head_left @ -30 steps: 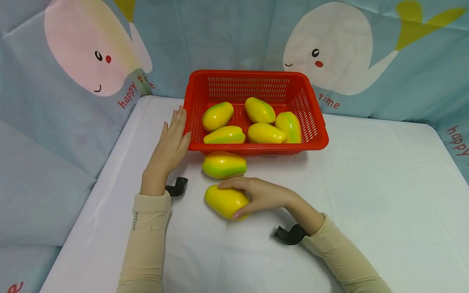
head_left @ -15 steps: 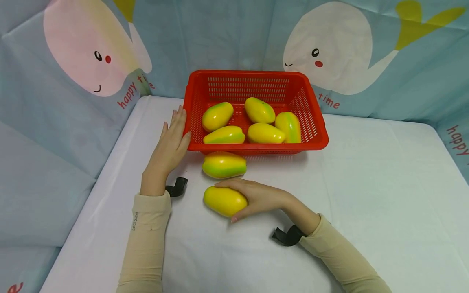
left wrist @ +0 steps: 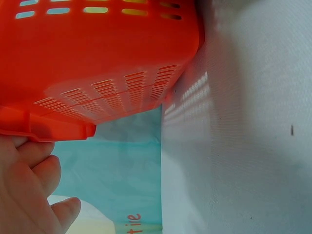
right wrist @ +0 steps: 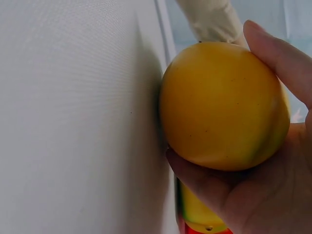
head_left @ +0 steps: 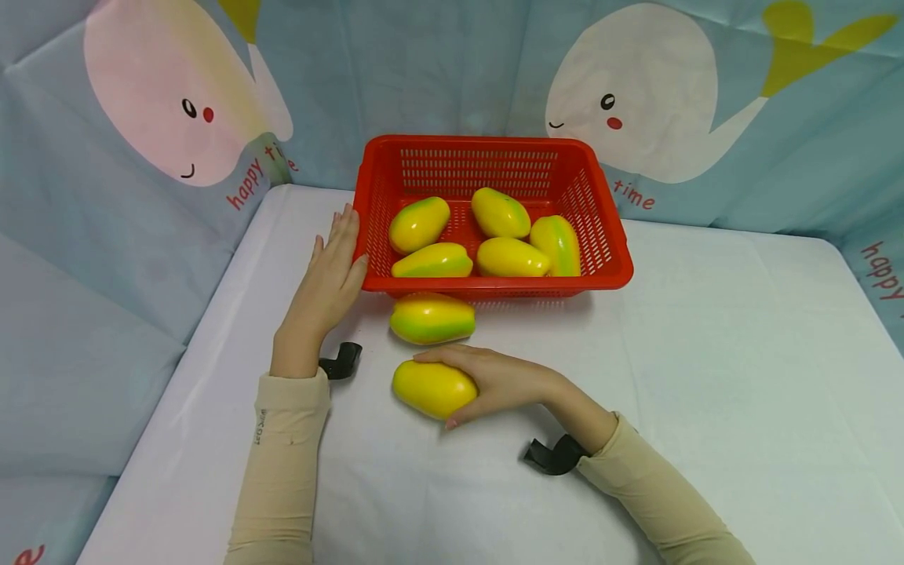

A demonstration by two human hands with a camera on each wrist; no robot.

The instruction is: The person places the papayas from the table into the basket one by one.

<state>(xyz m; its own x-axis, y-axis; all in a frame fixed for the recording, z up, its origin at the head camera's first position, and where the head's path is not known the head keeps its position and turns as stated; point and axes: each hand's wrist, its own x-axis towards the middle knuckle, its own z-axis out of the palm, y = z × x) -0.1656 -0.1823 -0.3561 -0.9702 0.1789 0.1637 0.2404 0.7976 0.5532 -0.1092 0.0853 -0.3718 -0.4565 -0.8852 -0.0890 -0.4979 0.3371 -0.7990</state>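
My right hand (head_left: 504, 380) grips a yellow mango (head_left: 432, 388) on the white tabletop, thumb on the near side and fingers on the far side. In the right wrist view that mango (right wrist: 224, 105) fills the space between thumb and fingers, close to the cloth. Just beyond it lies a yellow-green mango (head_left: 432, 319), in front of the red plastic basket (head_left: 494, 284). Several mangoes, one of them a plain yellow mango (head_left: 513, 257), lie inside the basket. Against the basket's left side rests my left hand (head_left: 325, 278), fingers extended; the left wrist view shows its fingertips at the rim (left wrist: 53, 131).
White cloth (head_left: 727, 377) covers the table and stretches to the right of the basket. A pale blue curtain (head_left: 438, 71) with printed whales hangs behind and along the left. Black curved pieces (head_left: 558, 455) stick out at both wrists.
Early on, my right hand shifted slightly left and the gripped mango turned a little with it. Over the last half second nothing visibly moves. The left hand and basket stay where they were.
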